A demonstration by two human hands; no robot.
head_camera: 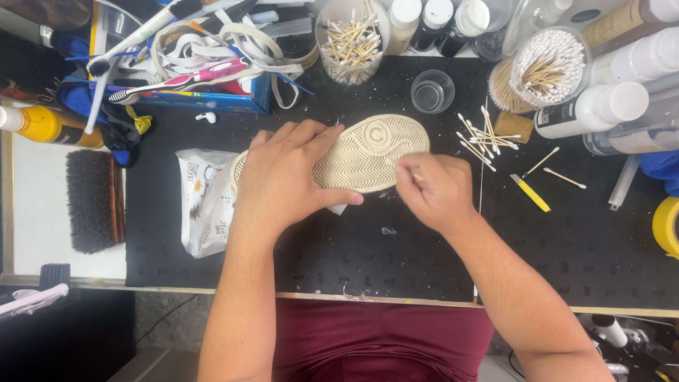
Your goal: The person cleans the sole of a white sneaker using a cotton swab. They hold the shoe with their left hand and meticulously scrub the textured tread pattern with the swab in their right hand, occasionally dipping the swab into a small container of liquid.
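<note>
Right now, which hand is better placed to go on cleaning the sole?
Right hand: it pinches a thin stick, probably a cotton swab, at the edge of the shoe sole. The left hand lies flat on the sole, steadying it.

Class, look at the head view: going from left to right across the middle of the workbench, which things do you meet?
Dark bristle brush → crumpled white packet → left hand → cream shoe sole → right hand → yellow-handled tool → yellow tape roll.
</note>
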